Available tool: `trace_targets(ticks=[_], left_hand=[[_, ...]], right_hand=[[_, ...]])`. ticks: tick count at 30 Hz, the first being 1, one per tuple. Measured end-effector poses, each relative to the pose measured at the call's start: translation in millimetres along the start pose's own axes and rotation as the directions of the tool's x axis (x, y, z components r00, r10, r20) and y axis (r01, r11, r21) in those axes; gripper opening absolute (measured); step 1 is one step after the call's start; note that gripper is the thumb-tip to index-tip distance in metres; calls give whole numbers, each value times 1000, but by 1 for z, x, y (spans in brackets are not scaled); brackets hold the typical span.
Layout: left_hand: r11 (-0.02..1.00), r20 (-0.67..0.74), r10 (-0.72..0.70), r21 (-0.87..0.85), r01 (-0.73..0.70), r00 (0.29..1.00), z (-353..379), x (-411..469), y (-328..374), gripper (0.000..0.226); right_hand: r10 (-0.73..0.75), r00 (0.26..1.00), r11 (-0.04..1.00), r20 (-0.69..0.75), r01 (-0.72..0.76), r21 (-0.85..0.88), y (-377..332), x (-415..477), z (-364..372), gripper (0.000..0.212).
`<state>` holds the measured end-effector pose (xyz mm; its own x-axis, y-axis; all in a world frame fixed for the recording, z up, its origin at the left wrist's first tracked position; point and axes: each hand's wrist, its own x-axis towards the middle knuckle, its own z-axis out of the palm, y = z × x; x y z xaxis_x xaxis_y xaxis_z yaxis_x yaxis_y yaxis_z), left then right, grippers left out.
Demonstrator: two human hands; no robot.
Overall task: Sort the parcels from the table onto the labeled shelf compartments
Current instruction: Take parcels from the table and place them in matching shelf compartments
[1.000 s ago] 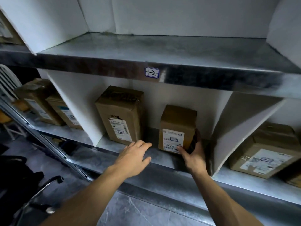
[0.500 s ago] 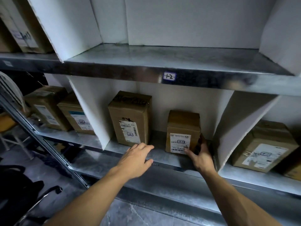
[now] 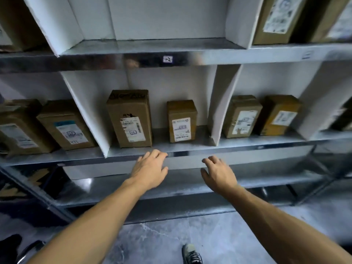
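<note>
A small brown parcel with a white label stands upright in the middle compartment of the metal shelf. A taller brown parcel stands to its left in the same compartment. My right hand hovers below and in front of the small parcel, fingers relaxed, holding nothing. My left hand is spread open in front of the shelf's front edge, below the taller parcel; I cannot tell whether it touches the edge. A small label reading "1-2" sits on the shelf edge above this compartment.
White dividers split the shelf into compartments. Two parcels stand in the right compartment, two more in the left. More parcels are on the upper shelf. A lower shelf and grey floor lie below. My shoe is at the bottom.
My right hand let go of the small parcel and drew back below the shelf edge. The left hand pulled back slightly. The view backed off, showing more compartments.
</note>
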<state>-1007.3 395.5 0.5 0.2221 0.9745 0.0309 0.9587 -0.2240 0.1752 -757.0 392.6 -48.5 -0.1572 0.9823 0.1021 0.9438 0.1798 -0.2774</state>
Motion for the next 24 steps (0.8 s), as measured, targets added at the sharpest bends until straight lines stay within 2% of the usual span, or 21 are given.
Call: trace_targets(ticks=[4, 7, 12, 16, 24], left_hand=[[995, 40, 93, -26, -92, 995, 9, -23, 38, 54], [984, 73, 176, -15, -176, 982, 14, -33, 69, 54], [937, 134, 347, -11, -349, 928, 36, -44, 142, 54], [857, 154, 512, -23, -515, 845, 50, -43, 228, 54], [632, 137, 773, -91, -769, 619, 86, -62, 460, 53]], right_hand=[[16, 1000, 977, 23, -11, -215, 15, -55, -20, 41], [68, 998, 961, 3, -65, -270, 30, -89, -37, 42], [252, 968, 924, -23, -247, -293, 71, -167, -49, 37], [417, 905, 866, -89, -425, -263, 122, -230, -74, 39], [686, 692, 641, -225, -721, -262, 262, -394, -149, 40]])
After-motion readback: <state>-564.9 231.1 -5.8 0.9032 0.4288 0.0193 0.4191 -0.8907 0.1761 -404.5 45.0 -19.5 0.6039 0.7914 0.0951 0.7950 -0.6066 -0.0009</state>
